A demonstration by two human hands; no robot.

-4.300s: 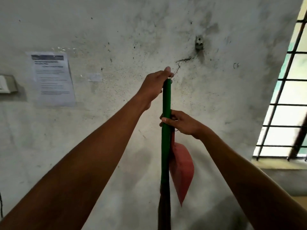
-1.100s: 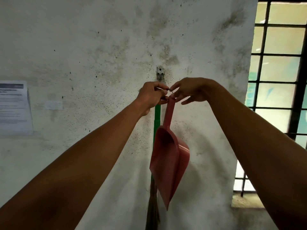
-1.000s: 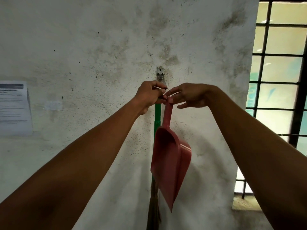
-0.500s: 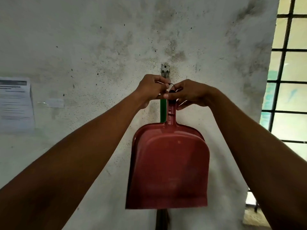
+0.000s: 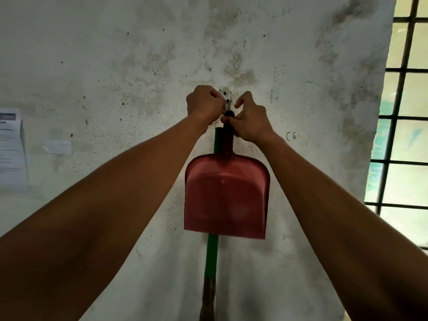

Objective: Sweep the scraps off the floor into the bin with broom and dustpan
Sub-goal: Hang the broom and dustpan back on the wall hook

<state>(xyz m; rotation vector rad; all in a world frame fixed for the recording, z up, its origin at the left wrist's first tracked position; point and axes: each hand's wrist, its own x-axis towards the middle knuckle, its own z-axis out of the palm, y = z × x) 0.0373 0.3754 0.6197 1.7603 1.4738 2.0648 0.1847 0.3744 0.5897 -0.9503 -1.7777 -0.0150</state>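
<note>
A red dustpan (image 5: 225,195) hangs flat against the white wall, its open side facing me and its handle pointing up. Behind it runs the green broom handle (image 5: 212,256), with brown bristles at the bottom edge. My right hand (image 5: 249,122) pinches the top of the dustpan handle. My left hand (image 5: 203,104) is closed at the thin wire loop beside a small metal wall hook (image 5: 225,96). Both hands sit right at the hook. The broom's top end is hidden behind my hands.
A stained white wall (image 5: 115,66) fills the view. A printed paper notice (image 5: 10,149) is stuck at the left, with a small taped slip (image 5: 58,147) beside it. A barred window (image 5: 404,112) is at the right edge.
The dustpan turned from edge-on to facing me. Both hands rose with it from below the hook up to the hook itself.
</note>
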